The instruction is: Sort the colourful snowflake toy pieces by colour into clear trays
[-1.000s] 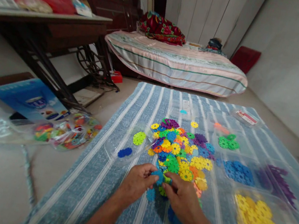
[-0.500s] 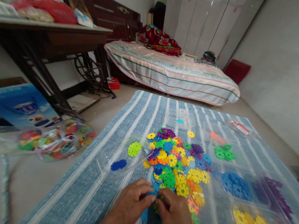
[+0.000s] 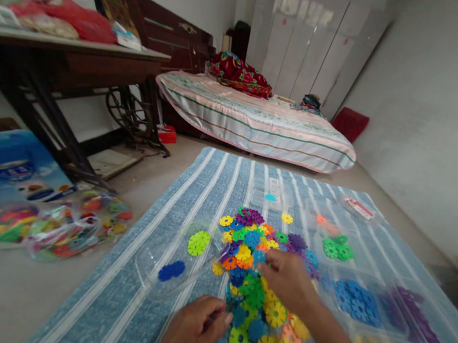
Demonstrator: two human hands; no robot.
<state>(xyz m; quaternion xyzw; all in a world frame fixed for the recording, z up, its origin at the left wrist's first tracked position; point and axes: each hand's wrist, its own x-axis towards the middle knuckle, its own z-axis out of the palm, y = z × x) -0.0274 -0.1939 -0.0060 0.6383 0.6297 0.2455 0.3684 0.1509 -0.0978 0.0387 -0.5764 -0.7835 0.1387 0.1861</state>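
Risk: right hand point(image 3: 288, 278) reaching into mixed disc pile point(image 3: 260, 259), grip state unclear, may scatter discs; left hand point(image 3: 190, 338) near, pinching something small, unidentifiable.

Illumination is soft, even daylight of moderate brightness, with pale glare on the glossy wardrobe doors point(image 3: 316, 40) and only faint shadows under the hands. Wide-angle distortion bends the walls and stretches objects toward the frame edges. The plastic bag point(image 3: 58, 222) at left and the lower corners are smeared by motion blur.
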